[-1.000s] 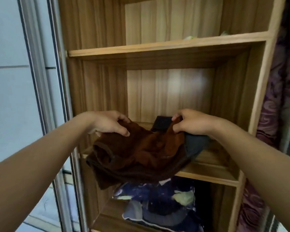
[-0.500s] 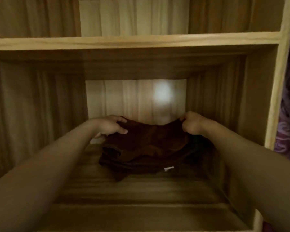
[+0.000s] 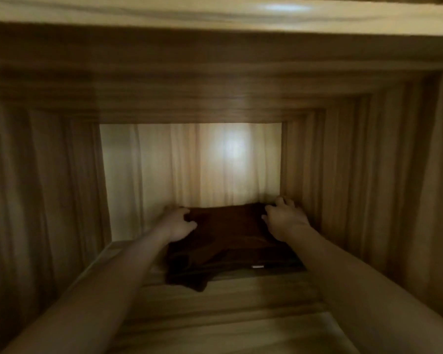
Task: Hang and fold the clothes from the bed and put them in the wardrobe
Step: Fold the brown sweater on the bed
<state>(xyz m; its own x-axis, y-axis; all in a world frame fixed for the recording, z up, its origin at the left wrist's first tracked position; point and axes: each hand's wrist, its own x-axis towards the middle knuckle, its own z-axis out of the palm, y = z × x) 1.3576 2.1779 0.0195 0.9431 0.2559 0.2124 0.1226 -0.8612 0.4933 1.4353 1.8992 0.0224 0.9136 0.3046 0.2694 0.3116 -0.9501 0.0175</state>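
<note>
Head view: wardrobe shelf (image 3: 241, 300) at 6 o'clock. Toward its rear lies the folded dark brown garment (image 3: 228, 238), rumpled, with a small pale tag at its near edge. Left hand (image 3: 178, 224) pinches its 10 o'clock corner. Right hand (image 3: 284, 219) has its fingers curled over its 2 o'clock corner. Pale back panel (image 3: 184, 162) stands just beyond.

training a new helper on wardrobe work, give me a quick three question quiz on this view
1. True or false: the brown garment hangs from a hanger.
2. How many hands touch it? A none, B one, C both.
3. Fill in: it lies on the wooden ____.
Key: 1 false, it lies in a low heap. 2 C, the left hand and the right hand. 3 shelf.
</note>
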